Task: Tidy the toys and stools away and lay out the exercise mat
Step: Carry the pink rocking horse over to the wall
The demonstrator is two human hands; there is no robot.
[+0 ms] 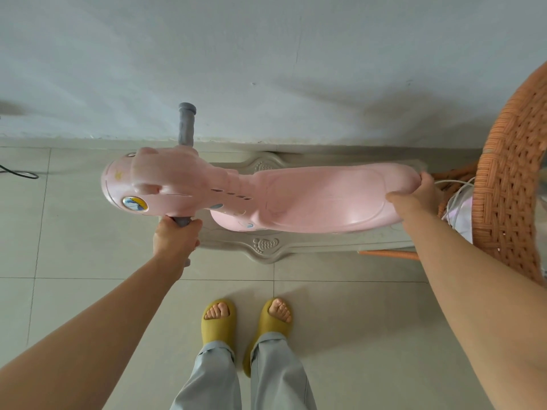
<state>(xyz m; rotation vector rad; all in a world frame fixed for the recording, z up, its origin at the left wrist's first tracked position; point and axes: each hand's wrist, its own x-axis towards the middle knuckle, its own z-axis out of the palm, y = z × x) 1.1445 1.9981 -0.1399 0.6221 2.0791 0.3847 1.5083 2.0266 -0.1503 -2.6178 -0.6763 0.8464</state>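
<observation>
Hands (pixel 174 238) gripping rocking horse (pixel 296 196) ends.

Bare arms, pale trousers and yellow slides are being shown from above.

No sleeves are being worn: both forearms are being seen bare down to the left hand (pixel 174 236) and the right hand (pixel 417 193), with no watch, ring or band being shown. Loose light grey-blue trousers (pixel 245 380) are being worn, their hems falling over the feet. Open-toed mustard-yellow slide sandals (pixel 219 321) with thick, rounded straps are being worn, toes being left uncovered.
</observation>
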